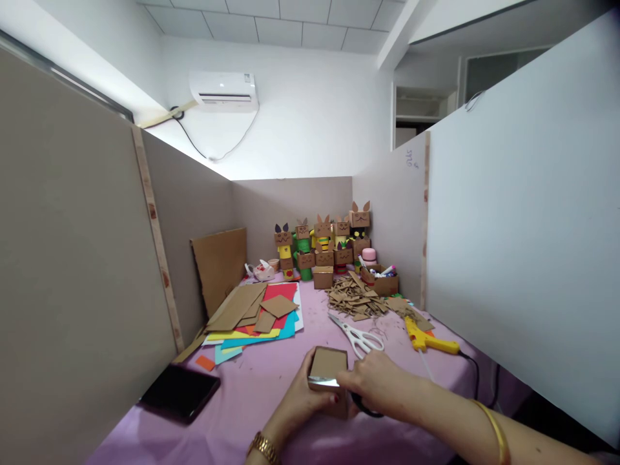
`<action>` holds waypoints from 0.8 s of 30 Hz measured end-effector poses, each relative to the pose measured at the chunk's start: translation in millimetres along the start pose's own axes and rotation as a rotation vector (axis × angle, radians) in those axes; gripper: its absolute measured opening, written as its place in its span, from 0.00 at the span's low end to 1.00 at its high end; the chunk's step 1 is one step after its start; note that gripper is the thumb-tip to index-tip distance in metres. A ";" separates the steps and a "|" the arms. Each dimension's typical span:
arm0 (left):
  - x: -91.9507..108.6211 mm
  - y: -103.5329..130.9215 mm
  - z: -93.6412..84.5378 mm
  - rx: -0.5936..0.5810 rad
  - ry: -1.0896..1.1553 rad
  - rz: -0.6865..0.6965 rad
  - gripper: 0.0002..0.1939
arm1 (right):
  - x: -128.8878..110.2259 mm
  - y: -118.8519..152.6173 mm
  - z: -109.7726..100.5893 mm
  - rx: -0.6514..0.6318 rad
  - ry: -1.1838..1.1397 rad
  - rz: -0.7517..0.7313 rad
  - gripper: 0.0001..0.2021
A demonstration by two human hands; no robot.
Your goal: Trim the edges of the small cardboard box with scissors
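Note:
Near the table's front edge, my left hand (304, 395) is closed around a small cardboard box (329, 363), thumb on its near side. My right hand (380, 384) grips black-handled scissors (365, 408) at the box's right. Their silver blade lies across the near top edge of the box. Part of the handle is hidden under my fingers. Just beyond the box lies a second pair of scissors (357, 337), white-handled, with its tips pointing away to the left.
A yellow glue gun (431, 339) with a black cord lies right. Cardboard scraps (356, 297) are heaped farther back, before several cardboard animal figures (323, 226). Cardboard sheets (237, 309) and coloured paper (285, 326) lie left, beyond a black tablet (180, 392). Partition panels (513, 245) flank the table.

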State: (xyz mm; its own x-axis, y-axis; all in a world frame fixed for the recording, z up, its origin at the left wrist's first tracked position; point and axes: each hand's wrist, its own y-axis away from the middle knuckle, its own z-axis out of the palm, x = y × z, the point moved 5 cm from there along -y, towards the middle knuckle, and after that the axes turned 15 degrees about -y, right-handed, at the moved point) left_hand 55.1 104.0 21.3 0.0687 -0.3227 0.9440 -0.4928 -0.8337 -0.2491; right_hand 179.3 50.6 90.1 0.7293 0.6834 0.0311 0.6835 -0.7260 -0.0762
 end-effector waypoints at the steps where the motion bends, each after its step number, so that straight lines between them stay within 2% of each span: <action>1: 0.2 0.0 -0.1 0.001 -0.001 0.000 0.43 | -0.9 -0.2 -0.9 0.001 -0.001 0.002 0.07; 9: 2.4 0.2 1.8 -0.023 0.007 0.002 0.41 | -8.3 -6.2 -6.0 -0.001 -0.008 0.026 0.07; 24: 1.8 0.8 1.5 -0.034 0.048 0.018 0.41 | 1.0 -4.7 3.7 0.037 -0.094 0.067 0.08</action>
State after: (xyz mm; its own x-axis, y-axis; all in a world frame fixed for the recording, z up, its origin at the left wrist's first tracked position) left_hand 56.2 102.1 22.5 0.0182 -0.3149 0.9489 -0.5231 -0.8119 -0.2594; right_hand 176.7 55.0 86.8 0.7664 0.6386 -0.0691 0.6302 -0.7683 -0.1119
